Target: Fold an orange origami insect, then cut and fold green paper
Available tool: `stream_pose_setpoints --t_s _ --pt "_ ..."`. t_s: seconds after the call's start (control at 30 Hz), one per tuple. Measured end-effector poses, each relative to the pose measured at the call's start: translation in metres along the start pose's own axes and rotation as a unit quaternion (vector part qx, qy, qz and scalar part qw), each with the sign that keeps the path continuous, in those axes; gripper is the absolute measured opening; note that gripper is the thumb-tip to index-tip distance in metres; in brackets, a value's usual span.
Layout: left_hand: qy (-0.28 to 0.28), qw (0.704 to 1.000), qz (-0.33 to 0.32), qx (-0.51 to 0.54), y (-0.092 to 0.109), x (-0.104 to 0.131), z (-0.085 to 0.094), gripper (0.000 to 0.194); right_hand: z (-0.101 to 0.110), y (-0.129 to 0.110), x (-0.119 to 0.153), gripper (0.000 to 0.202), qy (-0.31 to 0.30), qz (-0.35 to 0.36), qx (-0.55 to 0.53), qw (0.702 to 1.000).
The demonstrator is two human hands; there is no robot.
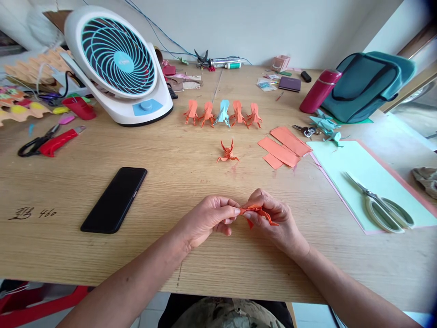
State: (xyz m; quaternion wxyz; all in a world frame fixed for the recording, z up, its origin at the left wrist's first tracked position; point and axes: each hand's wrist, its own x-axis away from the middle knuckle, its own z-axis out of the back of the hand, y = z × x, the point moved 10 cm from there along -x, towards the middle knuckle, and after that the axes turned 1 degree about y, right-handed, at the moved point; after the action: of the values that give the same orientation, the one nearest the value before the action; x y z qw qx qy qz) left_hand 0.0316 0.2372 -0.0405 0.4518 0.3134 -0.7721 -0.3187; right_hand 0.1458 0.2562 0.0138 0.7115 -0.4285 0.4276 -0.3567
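Note:
Between my two hands is an orange folded-paper figure with thin pointed limbs. My left hand pinches its left end between thumb and forefinger. The fingers of my right hand are closed round its body, partly hiding it, and a limb sticks out to the right past the thumb. Just beyond the hands, a similar orange origami figure stands on the wooden table. Farther back is a row of origami figures: a blue one in the middle, with orange ones on both sides.
A black phone lies at left, near a red-handled cutter. Behind stands a white fan. To the right are orange paper strips, pale green sheets under scissors, a pink bottle and a teal bag.

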Motion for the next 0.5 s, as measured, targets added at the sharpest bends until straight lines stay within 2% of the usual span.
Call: stream_pose_setpoints --t_s 0.3,0.4,0.5 --pt "-0.003 1.0 -0.015 -0.006 0.001 -0.001 0.001 0.017 -0.001 -0.002 0.0 0.011 -0.001 0.011 -0.004 1.0" --pt "0.009 0.998 -0.038 -0.057 0.007 -0.001 0.003 0.015 -0.001 -0.002 0.0 0.009 -0.01 0.011 -0.022 1.0" --pt "0.03 0.984 -0.088 -0.154 0.019 0.001 0.005 0.015 0.0 -0.002 0.0 0.009 -0.015 0.008 -0.03 0.999"
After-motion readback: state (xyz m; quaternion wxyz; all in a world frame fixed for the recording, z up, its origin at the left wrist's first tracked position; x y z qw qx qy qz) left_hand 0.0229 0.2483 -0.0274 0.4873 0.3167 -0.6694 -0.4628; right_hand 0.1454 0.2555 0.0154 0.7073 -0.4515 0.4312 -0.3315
